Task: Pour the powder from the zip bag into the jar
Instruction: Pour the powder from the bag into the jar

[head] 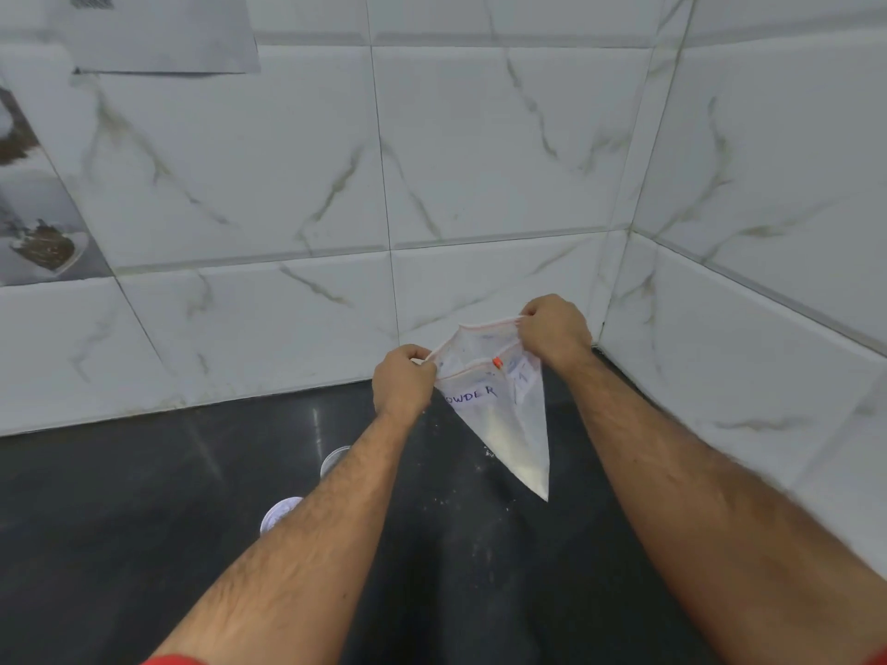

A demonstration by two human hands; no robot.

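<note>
A clear zip bag with "POWDER" written on it hangs above the black counter, one corner pointing down with white powder gathered in it. My left hand grips the left end of its top edge. My right hand grips the right end, higher up. The bag's mouth is pulled apart, and an orange slider sits on the near zip edge. Behind my left forearm a jar rim peeks out, and a round lid-like object lies nearer; both are mostly hidden.
The black counter meets white marble-pattern tiled walls at the back and right, forming a corner behind the bag. Specks of spilled white powder dot the counter below the bag.
</note>
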